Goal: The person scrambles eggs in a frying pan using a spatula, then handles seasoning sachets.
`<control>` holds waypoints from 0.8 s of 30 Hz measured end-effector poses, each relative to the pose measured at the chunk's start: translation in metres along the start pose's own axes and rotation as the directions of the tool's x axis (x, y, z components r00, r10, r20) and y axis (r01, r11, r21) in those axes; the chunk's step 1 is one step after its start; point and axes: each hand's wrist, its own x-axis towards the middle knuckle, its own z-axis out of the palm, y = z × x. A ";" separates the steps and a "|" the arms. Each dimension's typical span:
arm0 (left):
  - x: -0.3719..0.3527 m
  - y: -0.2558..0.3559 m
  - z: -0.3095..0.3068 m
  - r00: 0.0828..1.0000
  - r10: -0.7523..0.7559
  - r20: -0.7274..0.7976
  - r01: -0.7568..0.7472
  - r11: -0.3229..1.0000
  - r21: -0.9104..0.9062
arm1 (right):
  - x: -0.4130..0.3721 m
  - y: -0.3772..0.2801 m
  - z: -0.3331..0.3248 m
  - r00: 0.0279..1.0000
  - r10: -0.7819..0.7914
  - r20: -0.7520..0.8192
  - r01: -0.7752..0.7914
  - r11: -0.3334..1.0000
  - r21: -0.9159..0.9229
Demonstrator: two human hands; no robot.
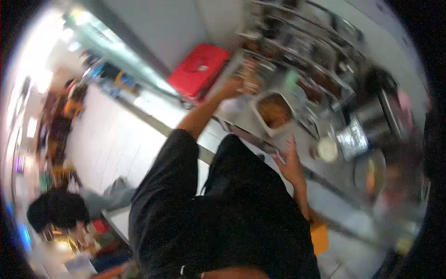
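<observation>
My left hand (234, 86) reaches over the far left part of the metal counter (304, 151). Its fingers are smeared by motion, beside a brownish, blurred item (251, 76); whether they grip it I cannot make out. A pale rectangular tub (257, 113) with orange-brown food (275, 111) in it stands between my two hands. My right hand (291, 163) is at the counter's front edge, just below the tub, with its fingers spread and nothing visible in them.
A red lidded box (200, 70) stands left of the counter. Racks of containers (306, 51) line the back. To the right are a cup with pale contents (327, 149), a foil-like shiny block (353, 139) and a large metal pot (378, 114). Another person in a dark cap (58, 209) is at lower left.
</observation>
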 end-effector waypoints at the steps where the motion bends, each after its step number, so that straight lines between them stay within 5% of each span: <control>1: 0.005 -0.010 0.011 0.999 0.000 0.039 0.001 1.000 -0.018 | 0.008 -0.009 -0.007 0.999 -0.034 0.001 0.034 0.999 0.028; 3: 0.006 0.040 -0.065 0.998 -0.043 0.046 0.031 0.970 0.243 | 0.027 -0.026 -0.015 0.993 -0.114 0.018 0.114 0.993 0.010; 4: 0.005 0.022 -0.045 0.997 -0.074 0.008 0.072 0.986 0.149 | 0.037 -0.030 -0.018 0.991 -0.136 0.011 0.136 0.990 -0.045; 5: -0.005 0.065 -0.092 0.955 -0.205 -0.213 0.130 0.939 -0.318 | 0.049 -0.039 -0.018 0.991 -0.124 0.049 0.123 0.992 0.033; 6: -0.015 0.094 -0.129 0.958 -0.249 -0.144 0.142 0.844 -0.518 | 0.052 -0.041 -0.015 0.993 -0.091 0.077 0.083 0.991 0.108; 8: -0.023 0.126 -0.141 0.959 -0.281 0.022 0.230 0.736 -0.637 | 0.074 -0.012 -0.005 0.982 -0.161 0.099 0.134 0.961 0.242; 9: -0.026 0.139 -0.142 0.992 -0.107 -0.070 -0.004 0.526 -0.851 | 0.090 0.005 0.003 0.977 -0.195 0.091 0.147 0.915 0.374; 10: -0.032 0.153 -0.141 0.995 -0.097 0.015 0.055 0.425 -0.904 | 0.099 0.008 0.011 0.974 -0.222 0.046 0.177 0.874 0.452; 14: -0.046 0.187 -0.133 0.975 -0.217 0.057 0.112 0.251 -0.962 | 0.128 0.044 0.006 0.969 -0.203 0.138 0.173 0.964 0.200; 15: -0.047 0.186 -0.118 0.967 -0.229 0.115 0.132 0.058 -0.990 | 0.125 0.029 0.006 0.973 -0.183 0.141 0.138 0.950 0.280; 17: -0.050 0.191 -0.110 0.917 -0.384 0.108 0.082 -0.084 -0.993 | 0.120 0.008 0.009 0.978 -0.153 0.142 0.092 0.928 0.361; 19: -0.056 0.207 -0.130 0.935 -0.338 0.108 0.054 -0.165 -0.985 | 0.121 -0.010 0.012 0.999 -0.013 -0.033 0.030 0.808 0.588; 20: -0.056 0.212 -0.136 0.951 -0.292 0.100 0.029 -0.238 -0.971 | 0.125 -0.006 0.013 0.995 -0.081 -0.055 0.098 0.831 0.547; 22: -0.054 0.213 -0.112 0.951 -0.283 0.127 0.069 -0.207 -0.976 | 0.131 -0.009 0.017 0.960 -0.222 -0.171 0.267 0.910 0.318; 23: -0.055 0.214 -0.091 0.950 -0.277 0.143 0.100 -0.163 -0.982 | 0.129 -0.013 0.023 0.995 -0.062 -0.079 0.093 0.875 0.476; 24: -0.057 0.211 -0.066 0.915 -0.326 0.239 0.200 -0.149 -0.968 | 0.139 0.027 0.036 0.956 -0.219 -0.194 0.256 0.946 0.198</control>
